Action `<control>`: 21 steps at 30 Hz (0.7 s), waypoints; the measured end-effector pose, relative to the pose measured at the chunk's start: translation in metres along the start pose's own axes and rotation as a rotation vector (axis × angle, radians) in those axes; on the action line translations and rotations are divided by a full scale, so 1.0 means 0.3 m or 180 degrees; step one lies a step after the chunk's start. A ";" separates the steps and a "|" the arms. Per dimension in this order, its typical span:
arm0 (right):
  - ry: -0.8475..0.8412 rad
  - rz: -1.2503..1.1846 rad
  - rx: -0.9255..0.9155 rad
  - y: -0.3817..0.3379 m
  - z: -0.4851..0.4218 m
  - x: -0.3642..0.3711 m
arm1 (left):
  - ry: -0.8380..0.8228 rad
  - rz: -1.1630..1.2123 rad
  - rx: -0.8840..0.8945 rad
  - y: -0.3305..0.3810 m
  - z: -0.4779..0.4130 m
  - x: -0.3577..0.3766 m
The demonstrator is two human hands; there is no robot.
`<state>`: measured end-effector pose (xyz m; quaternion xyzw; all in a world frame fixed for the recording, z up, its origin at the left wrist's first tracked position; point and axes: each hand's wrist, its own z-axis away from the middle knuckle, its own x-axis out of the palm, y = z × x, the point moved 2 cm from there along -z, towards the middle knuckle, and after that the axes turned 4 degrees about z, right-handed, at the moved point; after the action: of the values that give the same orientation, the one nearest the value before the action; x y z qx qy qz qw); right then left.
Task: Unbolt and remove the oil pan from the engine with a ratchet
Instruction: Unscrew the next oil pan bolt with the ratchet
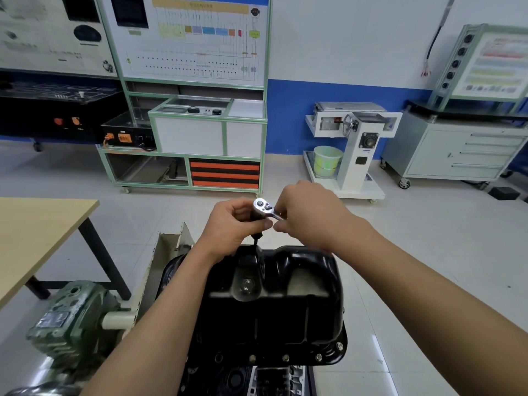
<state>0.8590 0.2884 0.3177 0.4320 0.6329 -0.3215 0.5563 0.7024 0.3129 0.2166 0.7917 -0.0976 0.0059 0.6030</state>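
Bright, even indoor light; wide-angle bending at edges, slight softness throughout.

A person's uncovered arms
The left hand point(235, 224) and right hand point(312, 213) are bare; both forearms point(160, 324) behind them show skin throughout.

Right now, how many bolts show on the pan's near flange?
4: three bolts in a row along the near edge, one at the right corner. The left arm may hide more.

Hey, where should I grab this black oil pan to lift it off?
Likely the oil pan by its flange, one hand from each long side: the flat lip juts out, while the glossy top is rounded and sloped.
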 end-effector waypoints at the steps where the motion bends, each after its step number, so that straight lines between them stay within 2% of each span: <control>1: 0.0126 0.0292 -0.0038 -0.002 -0.003 -0.004 | -0.0034 0.0000 -0.0054 -0.002 -0.001 -0.001; 4: 0.0197 0.0654 -0.0155 0.002 -0.021 -0.004 | -0.0163 -0.0079 -0.0221 -0.005 0.003 0.003; 9: -0.0157 0.0135 -0.0566 0.026 -0.081 0.015 | -0.0364 -0.0010 -0.0379 -0.001 0.009 0.004; 15: -0.0160 -0.0478 -0.0863 0.025 -0.095 0.032 | -0.0499 -0.0034 -0.0417 0.010 0.007 -0.005; 21: -0.0129 0.0307 -0.0534 0.015 -0.073 0.019 | -0.0293 0.0054 -0.0345 0.002 0.006 0.005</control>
<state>0.8538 0.3110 0.3165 0.4072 0.6247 -0.2489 0.6180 0.7035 0.3107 0.2167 0.7565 -0.1322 -0.0307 0.6397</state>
